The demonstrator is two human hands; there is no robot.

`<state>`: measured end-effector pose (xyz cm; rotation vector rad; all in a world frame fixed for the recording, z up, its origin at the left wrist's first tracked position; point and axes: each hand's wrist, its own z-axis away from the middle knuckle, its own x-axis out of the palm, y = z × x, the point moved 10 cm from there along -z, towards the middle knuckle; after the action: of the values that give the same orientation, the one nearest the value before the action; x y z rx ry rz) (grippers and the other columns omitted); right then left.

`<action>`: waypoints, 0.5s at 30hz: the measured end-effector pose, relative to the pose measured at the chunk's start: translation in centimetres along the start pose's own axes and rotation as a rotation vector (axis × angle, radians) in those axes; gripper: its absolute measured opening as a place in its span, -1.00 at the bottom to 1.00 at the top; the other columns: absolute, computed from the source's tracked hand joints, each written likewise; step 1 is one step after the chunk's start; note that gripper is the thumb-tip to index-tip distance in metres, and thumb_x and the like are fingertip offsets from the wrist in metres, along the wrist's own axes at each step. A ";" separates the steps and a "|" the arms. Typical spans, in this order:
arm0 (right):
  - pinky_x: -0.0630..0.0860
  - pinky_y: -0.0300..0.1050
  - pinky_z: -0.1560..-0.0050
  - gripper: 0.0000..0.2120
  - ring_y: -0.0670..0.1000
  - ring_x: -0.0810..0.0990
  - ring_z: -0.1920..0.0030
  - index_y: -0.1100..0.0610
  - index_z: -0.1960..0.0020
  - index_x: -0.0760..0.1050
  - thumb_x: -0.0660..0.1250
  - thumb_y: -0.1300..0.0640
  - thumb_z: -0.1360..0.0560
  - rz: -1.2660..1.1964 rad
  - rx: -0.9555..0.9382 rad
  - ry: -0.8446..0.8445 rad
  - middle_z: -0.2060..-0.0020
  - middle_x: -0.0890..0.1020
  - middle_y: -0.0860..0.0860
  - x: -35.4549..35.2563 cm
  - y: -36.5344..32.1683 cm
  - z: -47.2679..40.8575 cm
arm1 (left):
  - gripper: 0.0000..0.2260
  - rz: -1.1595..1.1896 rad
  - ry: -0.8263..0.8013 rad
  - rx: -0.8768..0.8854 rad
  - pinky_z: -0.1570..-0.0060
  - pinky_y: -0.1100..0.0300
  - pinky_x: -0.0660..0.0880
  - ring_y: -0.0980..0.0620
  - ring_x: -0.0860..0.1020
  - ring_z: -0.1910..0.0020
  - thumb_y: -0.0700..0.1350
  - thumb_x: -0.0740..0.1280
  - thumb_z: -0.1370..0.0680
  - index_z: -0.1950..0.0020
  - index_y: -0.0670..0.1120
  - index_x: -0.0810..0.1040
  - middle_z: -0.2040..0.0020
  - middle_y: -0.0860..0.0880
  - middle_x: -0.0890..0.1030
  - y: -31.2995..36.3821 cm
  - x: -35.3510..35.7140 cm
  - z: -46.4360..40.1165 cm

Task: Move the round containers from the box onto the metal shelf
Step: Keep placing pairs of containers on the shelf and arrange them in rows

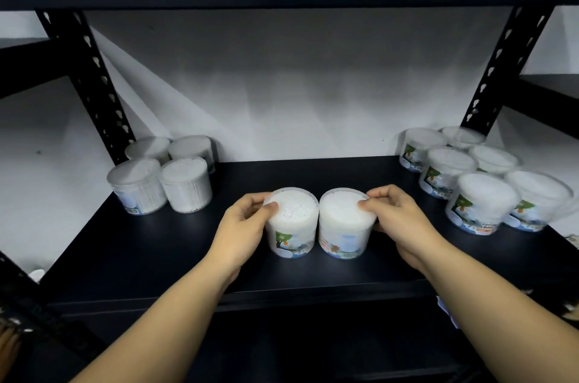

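Gripping clear round tubs of white swabs, touching: left hand (242,226), right hand (399,219); matte black metal shelf (156,244).

Matt dark metal shelf (156,244); clear plastic containers (291,223).

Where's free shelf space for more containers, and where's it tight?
Bare shelf behind the two held containers, back to the wall. Also open between the left hand and left cluster, and between the right hand and right cluster. Both back corners are crowded, the right more.
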<state>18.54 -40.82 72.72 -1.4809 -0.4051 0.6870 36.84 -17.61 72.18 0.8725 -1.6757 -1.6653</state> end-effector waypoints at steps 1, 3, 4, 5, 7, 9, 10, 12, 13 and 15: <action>0.53 0.04 -0.09 -0.89 0.08 0.62 -0.03 0.08 0.00 0.59 0.45 0.16 -0.48 -0.038 0.002 -0.025 0.04 0.67 0.09 0.3 0.0 -0.2 | -0.85 0.009 -0.016 -0.001 -0.36 -0.08 0.49 0.07 0.64 -0.21 -0.09 0.39 -0.60 -0.12 0.05 0.70 -0.13 0.05 0.72 0.0 0.2 -0.1; 0.50 -0.01 -0.06 -0.89 0.05 0.61 -0.01 0.05 0.00 0.62 0.46 0.11 -0.48 -0.081 -0.003 -0.063 0.06 0.68 0.10 0.8 -0.1 -0.3 | -0.81 0.013 -0.005 0.003 -0.37 -0.05 0.48 0.10 0.63 -0.23 0.02 0.42 -0.57 -0.16 0.05 0.70 -0.15 0.08 0.71 0.3 0.3 -0.1; 0.51 -0.01 -0.07 -0.80 0.04 0.62 -0.01 0.03 -0.03 0.63 0.50 0.01 -0.43 -0.081 -0.006 -0.060 0.04 0.68 0.11 0.7 -0.1 -0.3 | -0.72 0.015 0.021 0.005 -0.35 -0.04 0.50 0.11 0.63 -0.22 0.11 0.44 -0.51 -0.16 0.05 0.68 -0.14 0.08 0.71 0.4 0.1 -0.2; 0.53 0.01 -0.09 -0.67 0.04 0.64 -0.01 0.01 -0.05 0.62 0.54 -0.08 -0.34 -0.073 -0.003 -0.050 0.02 0.68 0.11 0.6 0.0 -0.3 | -0.64 0.025 0.051 -0.002 -0.32 -0.02 0.53 0.10 0.64 -0.19 0.19 0.47 -0.43 -0.15 0.05 0.67 -0.11 0.06 0.71 0.3 -0.2 -0.1; 0.56 0.07 -0.11 -0.48 0.07 0.66 -0.01 0.01 -0.09 0.58 0.54 -0.15 -0.20 -0.040 0.009 -0.031 0.02 0.67 0.12 0.4 0.2 -0.1 | -0.64 0.001 0.092 -0.008 -0.23 0.01 0.58 0.02 0.66 -0.11 0.15 0.53 -0.39 -0.10 0.01 0.64 -0.03 0.01 0.70 0.0 -0.8 -0.2; 0.58 0.11 -0.10 -0.46 0.09 0.67 0.00 0.04 -0.08 0.56 0.55 -0.12 -0.16 -0.017 0.016 -0.031 0.04 0.69 0.13 0.3 0.5 0.0 | -0.77 -0.039 0.071 -0.013 -0.20 -0.01 0.60 -0.05 0.67 -0.08 -0.02 0.54 -0.45 -0.05 -0.03 0.64 0.02 -0.02 0.71 -0.2 -0.7 -0.3; 0.57 0.10 -0.08 -0.49 0.09 0.67 0.02 0.05 -0.07 0.56 0.56 -0.09 -0.18 -0.018 0.013 -0.029 0.07 0.70 0.12 0.2 0.5 0.0 | -0.83 -0.039 0.055 -0.015 -0.22 -0.05 0.59 -0.05 0.68 -0.08 -0.06 0.52 -0.47 -0.03 -0.02 0.66 0.02 -0.03 0.71 -0.3 -0.5 -0.3; 0.55 0.06 -0.02 -0.66 0.08 0.66 0.07 0.11 -0.02 0.58 0.58 0.03 -0.32 -0.047 -0.007 -0.024 0.14 0.71 0.09 0.1 0.3 -0.1 | -0.90 -0.022 0.026 -0.021 -0.27 -0.11 0.56 -0.03 0.68 -0.10 -0.09 0.48 -0.51 -0.02 0.01 0.69 0.00 -0.03 0.73 -0.4 -0.3 -0.5; 0.54 0.01 0.01 -0.76 0.06 0.66 0.09 0.14 0.00 0.59 0.55 0.11 -0.40 -0.068 -0.023 -0.028 0.18 0.71 0.07 0.2 0.1 -0.2 | -0.91 -0.016 0.013 -0.021 -0.30 -0.12 0.54 -0.02 0.68 -0.11 -0.11 0.46 -0.54 -0.03 0.01 0.70 -0.01 -0.03 0.73 -0.4 -0.1 -0.6; 0.52 -0.09 0.04 -0.89 0.01 0.65 0.12 0.18 0.02 0.61 0.49 0.22 -0.48 -0.102 -0.046 -0.045 0.20 0.72 0.05 0.5 -0.4 -0.1 | -0.88 -0.010 -0.018 -0.014 -0.33 -0.12 0.51 0.00 0.67 -0.15 -0.14 0.41 -0.58 -0.07 0.00 0.72 -0.05 0.00 0.74 -0.2 0.4 -0.7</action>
<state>19.04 -40.58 73.02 -1.4793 -0.5305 0.6340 37.21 -18.35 71.96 0.8631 -1.6719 -1.6947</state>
